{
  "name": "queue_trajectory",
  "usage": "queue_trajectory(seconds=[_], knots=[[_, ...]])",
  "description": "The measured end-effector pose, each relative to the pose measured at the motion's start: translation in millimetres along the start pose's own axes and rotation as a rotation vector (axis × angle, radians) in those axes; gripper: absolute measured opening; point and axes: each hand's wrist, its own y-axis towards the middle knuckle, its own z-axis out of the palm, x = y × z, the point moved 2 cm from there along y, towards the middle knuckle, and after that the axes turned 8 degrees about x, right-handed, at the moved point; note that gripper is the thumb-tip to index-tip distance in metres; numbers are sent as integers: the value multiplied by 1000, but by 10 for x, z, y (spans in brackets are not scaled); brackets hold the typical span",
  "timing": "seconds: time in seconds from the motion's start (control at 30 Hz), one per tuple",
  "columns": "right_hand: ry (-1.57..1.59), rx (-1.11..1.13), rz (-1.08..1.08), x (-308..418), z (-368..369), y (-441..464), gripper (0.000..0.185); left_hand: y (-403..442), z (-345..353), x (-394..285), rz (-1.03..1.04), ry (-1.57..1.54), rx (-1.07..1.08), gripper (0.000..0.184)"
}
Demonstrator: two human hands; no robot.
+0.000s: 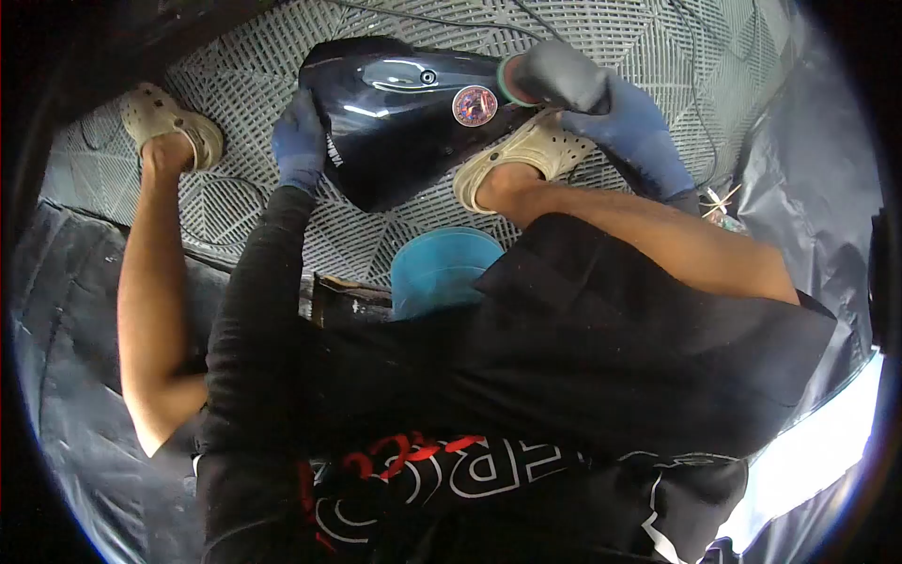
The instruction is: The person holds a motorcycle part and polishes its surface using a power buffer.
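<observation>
Wrapping round a grey polisher (568,75), the right hand (615,117) holds its pad (509,79) at the right end of a dark panel (395,141) on matting (639,33); the left hand (299,141) cups its left edge, grip partly hidden. Room opens past the far edge; shoe (556,143) and bucket (446,258) narrow the near side.

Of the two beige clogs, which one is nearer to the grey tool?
The right-foot clog, close to the grey tool in the right hand; the left-foot clog stands apart, beyond the black panel and left hand.
</observation>
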Motion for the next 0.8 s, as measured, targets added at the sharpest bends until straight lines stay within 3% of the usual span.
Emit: queue_trajectory(seconds=[0.03, 0.17, 0.23, 0.3, 0.33, 0.37, 0.4, 0.5, 0.57, 0.63, 0.7, 0.8], knots=[[-24, -50, 58, -29, -32, -69, 86, -26, -64, -72, -100, -168, 28, 51], [271, -167, 54, -129, 4, -286, 79, -93, -139, 136, -47, 1, 91, 55], [308, -124, 96, -100, 88, -288, 76, -311, -202, 286, -182, -196, 29, 62], [349, -159, -151, -109, 323, -183, 71, -609, -112, 756, -559, -282, -143, 65], [326, -73, -5, 64, 354, -223, 67, -782, -80, 896, -400, -381, -150, 65], [333, -76, -18, 180, 394, -227, 67, -883, -79, 959, -239, -478, -155, 65], [242, -27, -90, 288, 432, -228, 67, -881, -139, 906, -541, -320, -157, 63], [92, 67, -189, 489, 483, -138, 67, -905, -494, 403, -519, -170, -88, 59], [25, 137, -235, 513, 557, 5, 85, -726, -555, 335, -421, -113, -197, 55], [34, 111, -183, 549, 572, 43, 87, -538, -645, 103, 101, 241, -302, 55], [38, 88, -128, 557, 595, 71, 88, -340, -598, -120, 365, 274, -126, 56], [201, 7, -105, 504, 562, 98, 88, -290, -327, -560, 506, 341, 31, 57]])
